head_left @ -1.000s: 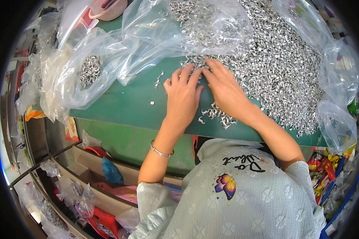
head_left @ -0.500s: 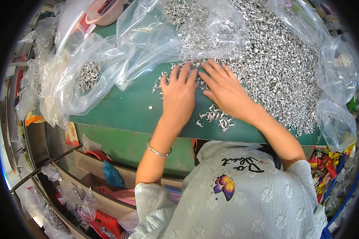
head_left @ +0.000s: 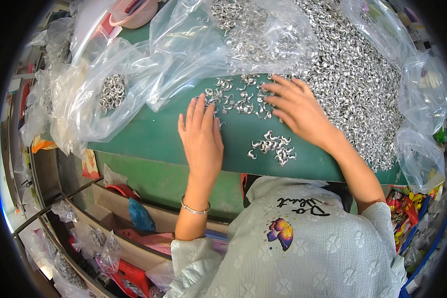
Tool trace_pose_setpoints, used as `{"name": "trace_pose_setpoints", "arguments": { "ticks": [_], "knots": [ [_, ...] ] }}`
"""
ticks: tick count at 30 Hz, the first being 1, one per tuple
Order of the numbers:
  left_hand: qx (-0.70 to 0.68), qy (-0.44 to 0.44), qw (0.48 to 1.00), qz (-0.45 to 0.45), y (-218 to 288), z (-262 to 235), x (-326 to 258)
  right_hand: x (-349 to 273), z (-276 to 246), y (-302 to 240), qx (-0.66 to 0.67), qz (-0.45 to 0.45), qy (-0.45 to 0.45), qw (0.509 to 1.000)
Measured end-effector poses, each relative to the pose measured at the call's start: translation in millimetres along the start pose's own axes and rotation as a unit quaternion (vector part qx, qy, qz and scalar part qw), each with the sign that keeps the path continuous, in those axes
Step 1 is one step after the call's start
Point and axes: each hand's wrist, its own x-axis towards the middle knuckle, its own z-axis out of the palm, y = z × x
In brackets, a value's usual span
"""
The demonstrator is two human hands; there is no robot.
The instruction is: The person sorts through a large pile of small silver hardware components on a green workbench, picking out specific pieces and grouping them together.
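Small curved silvery metal pieces point(head_left: 243, 105) lie spread on the green tabletop point(head_left: 169, 141) between my two hands. My left hand point(head_left: 201, 136) rests flat at their left edge, fingers outstretched and nothing held. On the other side, my right hand point(head_left: 300, 110) is open, its fingertips touching or just over the pieces beside the big heap point(head_left: 352, 79). What lies under its fingers is partly hidden. A smaller cluster of the same curved pieces point(head_left: 274, 147) sits apart, closer to me, below my right hand.
Clear plastic sheeting point(head_left: 184, 59) covers the far left and part of the heap. A bag of metal rings point(head_left: 112, 92) lies at left. A pink basket point(head_left: 134, 15) stands at the back. Below the table's front edge are cardboard compartments point(head_left: 114, 208) with bagged parts.
My hands have moved apart: the left one toward the left and nearer to me, the right one to the right. The pieces between them are now spread out and uncovered.
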Motion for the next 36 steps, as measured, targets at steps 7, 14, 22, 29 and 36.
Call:
{"name": "trace_pose_setpoints", "arguments": {
  "ticks": [7, 14, 22, 29, 36],
  "knots": [
    [-0.003, -0.027, 0.997, 0.074, 15.1, 24.3, 46.8, 38.2, 30.6, -14.2, -0.058, 0.044, 0.066, 0.995],
    [-0.018, -0.039, 0.995, 0.087, 30.0, 21.2, 42.4, -21.8, -0.8, -26.2, -0.004, 0.082, -0.015, 0.997],
    [-0.031, -0.116, 0.973, 0.196, 43.9, 44.5, 47.3, -22.9, 23.7, -39.5, -0.151, 0.173, 0.015, 0.973],
    [0.059, -0.087, 0.991, 0.080, 18.5, 21.8, 25.3, -6.5, 20.1, -45.3, -0.035, 0.157, 0.060, 0.985],
    [0.020, -0.114, 0.976, 0.187, 36.7, 32.3, 36.9, -10.9, 28.7, -40.2, -0.124, 0.186, 0.071, 0.972]
  ]
}}
